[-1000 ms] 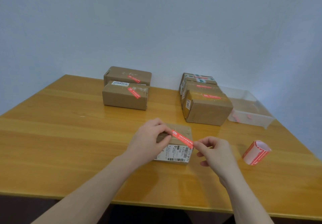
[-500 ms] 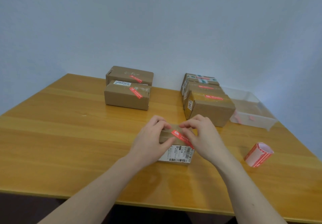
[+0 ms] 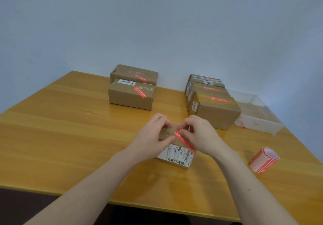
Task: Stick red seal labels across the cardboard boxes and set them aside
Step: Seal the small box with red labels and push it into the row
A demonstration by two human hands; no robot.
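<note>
Since a second ago the right hand [image 3: 201,134] has come from the label's free end onto the box [image 3: 174,152], beside the left hand [image 3: 152,137]. Both hands' fingers are bent and press flat on the red seal label [image 3: 185,140]; nothing is gripped. The label's long axis runs diagonally, from far-left to near-right, over the box top. The box lies mid-desk [image 3: 61,137], with open wood to the left and toward the near edge. The label roll [image 3: 264,161] lies well apart at right.
</note>
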